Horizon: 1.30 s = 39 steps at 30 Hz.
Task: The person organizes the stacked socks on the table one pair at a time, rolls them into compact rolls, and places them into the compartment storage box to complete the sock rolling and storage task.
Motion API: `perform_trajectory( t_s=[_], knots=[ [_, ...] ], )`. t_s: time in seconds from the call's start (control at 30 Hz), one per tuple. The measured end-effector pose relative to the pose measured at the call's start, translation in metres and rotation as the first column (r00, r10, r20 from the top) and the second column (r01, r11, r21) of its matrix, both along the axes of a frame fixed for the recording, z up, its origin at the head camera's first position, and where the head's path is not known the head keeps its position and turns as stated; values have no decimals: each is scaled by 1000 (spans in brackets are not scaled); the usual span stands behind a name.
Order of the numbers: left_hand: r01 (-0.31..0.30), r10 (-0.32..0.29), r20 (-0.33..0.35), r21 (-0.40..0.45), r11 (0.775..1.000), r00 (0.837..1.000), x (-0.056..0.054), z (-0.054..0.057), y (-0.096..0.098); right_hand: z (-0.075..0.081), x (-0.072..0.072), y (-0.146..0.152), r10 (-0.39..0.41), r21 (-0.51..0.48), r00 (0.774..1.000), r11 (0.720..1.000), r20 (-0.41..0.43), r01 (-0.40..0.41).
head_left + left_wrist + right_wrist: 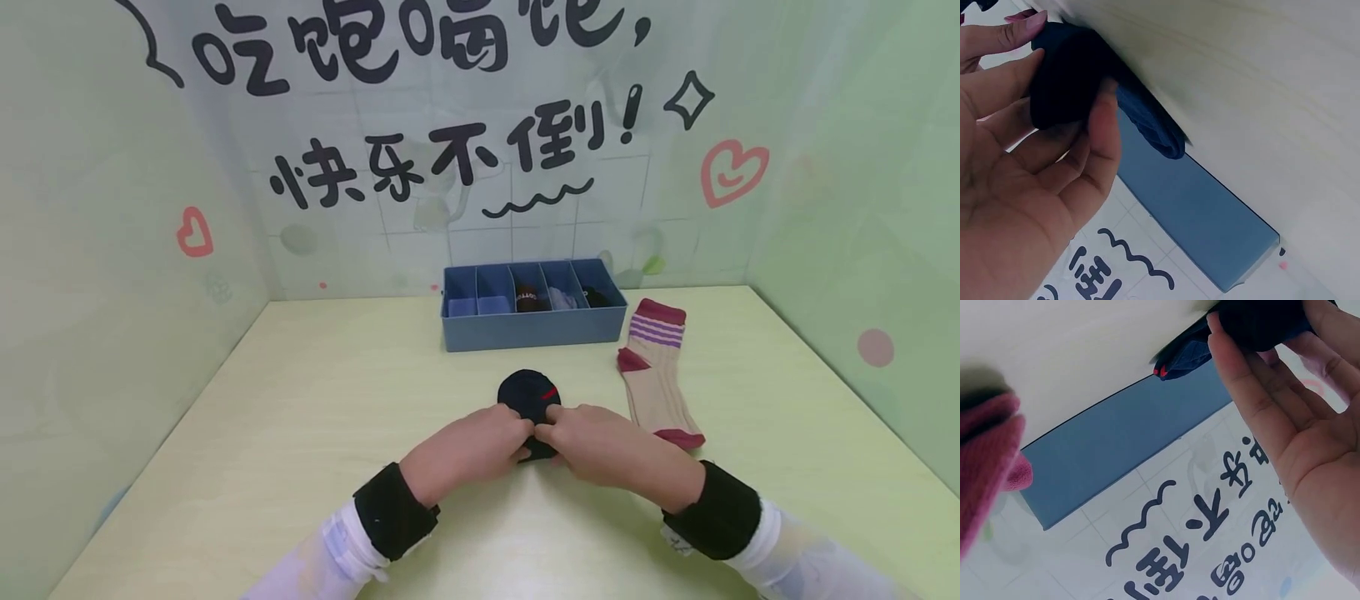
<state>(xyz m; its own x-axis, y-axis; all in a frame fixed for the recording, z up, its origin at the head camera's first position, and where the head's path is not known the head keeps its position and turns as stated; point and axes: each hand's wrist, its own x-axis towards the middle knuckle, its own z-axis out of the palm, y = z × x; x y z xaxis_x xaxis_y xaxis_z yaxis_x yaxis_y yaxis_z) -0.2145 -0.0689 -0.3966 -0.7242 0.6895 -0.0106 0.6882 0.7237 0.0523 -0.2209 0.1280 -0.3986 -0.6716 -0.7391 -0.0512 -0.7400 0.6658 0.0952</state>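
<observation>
A dark navy sock (527,390) with a small red stripe lies on the table, its near part turned over into a thick roll. My left hand (476,446) pinches the roll's left side, and my right hand (611,442) pinches its right side, the two nearly touching. In the left wrist view, the left fingers curl about the dark roll (1066,72) while a flat layer of the sock (1154,128) extends beyond. Red bits show on the sock's far edge (1188,359) in the right wrist view. The fingers hide much of the roll.
A blue organizer box (534,329) with several compartments stands at the back; its three right compartments hold rolled items. Right of the hands lies a beige sock (656,379) with maroon ends and purple stripes. A printed curtain (420,242) rises behind the table.
</observation>
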Motion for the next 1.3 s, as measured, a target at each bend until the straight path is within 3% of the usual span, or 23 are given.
perform_trajectory(
  t_s=[0.13,0.3,0.53,0.73,0.9,1.03,1.3],
  knots=[
    [18,-19,-42,-16,1000,999,0,-1,0,-2,0,0,3,16,1000,1000,-27,-3],
    [-6,5,-9,-29,1000,1000,0,-2,0,-2,-1,-1,15,20,999,1000,-52,-14],
    [-7,7,0,-46,999,1000,-1,-4,2,1,-3,2,-35,-58,996,998,80,40],
    [-7,7,5,-27,1000,1000,-1,-3,1,2,-6,3,-59,-101,993,992,102,70],
    [1,-2,-19,-44,999,1000,0,-4,0,1,-8,4,-66,-139,981,986,180,92],
    [-12,13,2,-42,999,1000,0,-4,0,0,-8,4,-70,-155,974,982,216,105],
    [-65,64,88,14,998,994,0,-3,0,-1,-5,2,-77,-127,987,987,140,95]
  ],
)
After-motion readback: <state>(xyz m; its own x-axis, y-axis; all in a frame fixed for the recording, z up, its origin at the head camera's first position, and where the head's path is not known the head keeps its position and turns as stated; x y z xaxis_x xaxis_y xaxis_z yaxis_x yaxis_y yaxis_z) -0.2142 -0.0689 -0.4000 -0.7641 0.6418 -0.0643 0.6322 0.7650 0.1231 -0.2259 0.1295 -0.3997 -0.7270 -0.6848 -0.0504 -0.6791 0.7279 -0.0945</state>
